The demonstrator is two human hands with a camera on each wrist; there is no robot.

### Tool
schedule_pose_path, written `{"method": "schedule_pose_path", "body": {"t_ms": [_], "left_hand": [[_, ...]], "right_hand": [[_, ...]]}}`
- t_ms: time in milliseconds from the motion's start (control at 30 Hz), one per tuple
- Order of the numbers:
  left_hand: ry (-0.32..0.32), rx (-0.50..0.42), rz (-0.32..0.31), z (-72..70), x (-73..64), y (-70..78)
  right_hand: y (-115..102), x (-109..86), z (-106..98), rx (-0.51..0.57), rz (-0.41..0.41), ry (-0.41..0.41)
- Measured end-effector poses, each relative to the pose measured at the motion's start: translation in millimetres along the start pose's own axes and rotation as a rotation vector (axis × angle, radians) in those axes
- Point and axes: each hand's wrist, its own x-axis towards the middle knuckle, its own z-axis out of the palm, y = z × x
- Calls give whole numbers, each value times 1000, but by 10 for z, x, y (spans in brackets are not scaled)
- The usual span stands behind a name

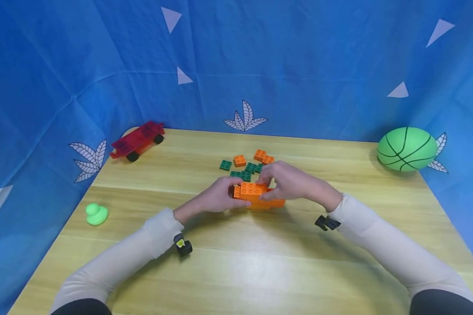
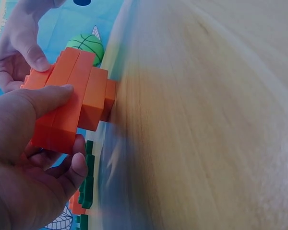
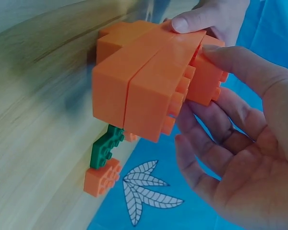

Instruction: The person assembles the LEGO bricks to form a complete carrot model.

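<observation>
Hanging behind the work and along both sides, a printed blue cloth backdrop (image 1: 236,43) takes up the upper part of the head view. In front of it lies a wood-grain tabletop (image 1: 236,275), and two white sleeves (image 1: 122,249) stretch across it from the near edge. A green basketball (image 1: 407,148) sits at the far right corner, and a red toy vehicle (image 1: 137,140) with black wheels stands at the far left corner. The left hand (image 1: 220,194) and the right hand (image 1: 289,181) meet at a stepped orange block assembly (image 1: 256,200), which is near the middle of the tabletop; I cannot tell whether its base touches the wood. The left hand grips its left end, thumb laid on the smooth face and fingers curled round the other side. The right hand pinches a studded orange brick (image 3: 206,74) at the assembly's upper right between thumb and fingers, its other fingers bent and slightly apart; a narrow gap shows beside that brick. A black camera (image 1: 183,247) sits at each wrist. A light green duck-shaped toy (image 1: 96,215) stands near the left edge. Just beyond the assembly lie loose orange bricks (image 1: 239,161) and flat green bricks (image 1: 225,165), partly hidden by the right hand.
</observation>
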Motion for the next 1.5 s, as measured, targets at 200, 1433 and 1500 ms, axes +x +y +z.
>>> {"method": "schedule_pose_path", "body": {"t_ms": [200, 1433, 1500], "left_hand": [[-2, 7, -15, 3, 2, -5], [5, -29, -42, -8, -9, 32], [2, -25, -40, -6, -12, 34]], "right_hand": [[-1, 0, 5, -10, 4, 1], [919, 571, -210, -108, 346, -54], [949, 602, -170, -102, 359, -73]]}}
